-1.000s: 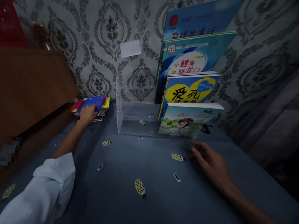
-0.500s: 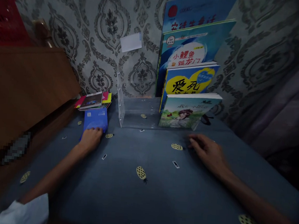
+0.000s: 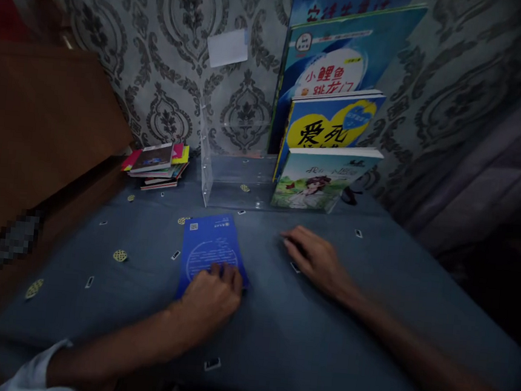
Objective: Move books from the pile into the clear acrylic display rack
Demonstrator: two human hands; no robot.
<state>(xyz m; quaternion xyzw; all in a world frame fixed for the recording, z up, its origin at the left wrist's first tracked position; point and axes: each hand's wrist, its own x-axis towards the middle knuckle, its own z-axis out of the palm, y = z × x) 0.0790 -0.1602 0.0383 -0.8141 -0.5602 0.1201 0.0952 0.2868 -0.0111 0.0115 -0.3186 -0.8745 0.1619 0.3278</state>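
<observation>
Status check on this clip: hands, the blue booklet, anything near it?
Left hand flat on blue booklet. Right hand open on cloth, holding nothing. Booklet lies flat, apart from book stack and clear stand.

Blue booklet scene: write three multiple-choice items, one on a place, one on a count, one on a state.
1. Where does the blue booklet lie?
A. flat on the tablecloth
B. in the clear stand
C. on the book stack

2. How many books stand upright in the clear stand?
A. two
B. four
C. six

3. What is the right hand doing?
A. gripping a book
B. resting flat on the cloth, holding nothing
C. lifting the stand

Answers: 1 A, it lies under the left hand; 2 B, four covers show, stepped in height; 3 B, its fingers lie spread on the cloth.
</observation>
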